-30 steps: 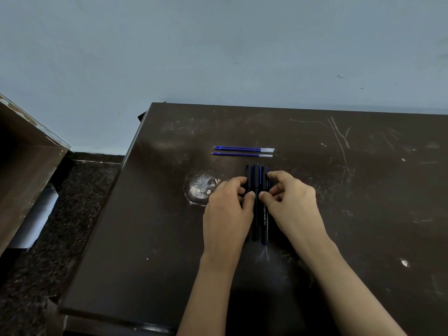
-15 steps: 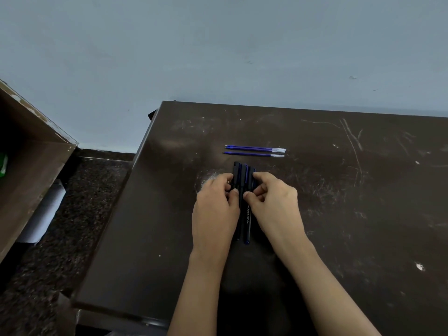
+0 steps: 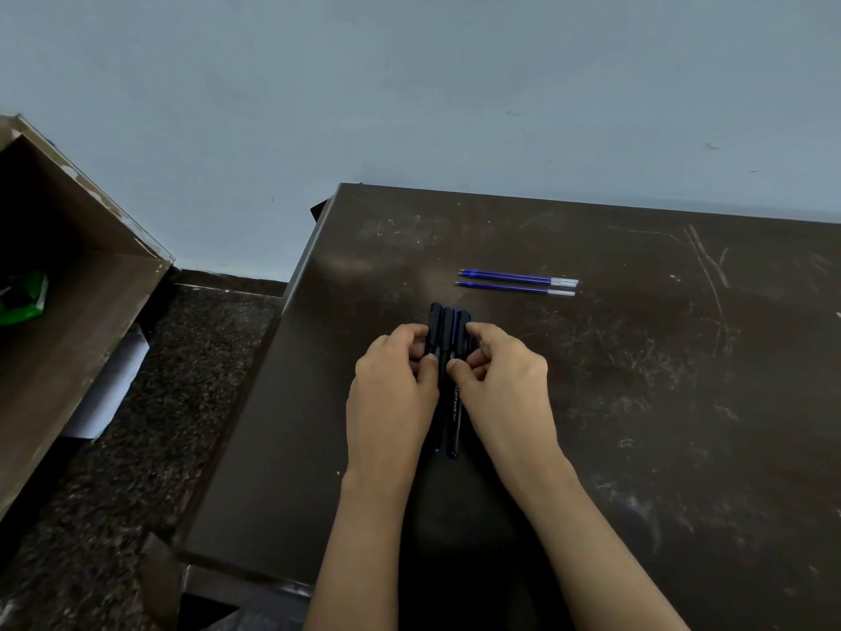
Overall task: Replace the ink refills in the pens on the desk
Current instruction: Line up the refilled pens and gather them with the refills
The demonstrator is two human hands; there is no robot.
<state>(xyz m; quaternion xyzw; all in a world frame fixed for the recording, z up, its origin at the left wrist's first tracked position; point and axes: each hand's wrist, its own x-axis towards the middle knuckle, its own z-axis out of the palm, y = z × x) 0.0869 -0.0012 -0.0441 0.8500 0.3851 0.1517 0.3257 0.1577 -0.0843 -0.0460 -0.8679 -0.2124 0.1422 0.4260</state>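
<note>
A bundle of dark pens with blue trim (image 3: 448, 330) lies lengthwise on the dark brown desk (image 3: 660, 403), caps pointing away from me. My left hand (image 3: 393, 389) grips the bundle from the left, and my right hand (image 3: 503, 384) grips it from the right, thumbs and fingertips pinching the pens near the caps. The pens' lower barrels show between my wrists. Two blue ink refills (image 3: 516, 282) lie side by side just beyond the pens, clear ends to the right.
The desk's left edge (image 3: 273, 380) drops to a speckled dark floor (image 3: 150, 425). A brown cabinet (image 3: 59, 321) with something green inside stands at the left. A pale wall rises behind the desk.
The view has shifted, so the desk sits further right in the frame. Both hands stay closed on the pen bundle, which has slid slightly left on the desk.
</note>
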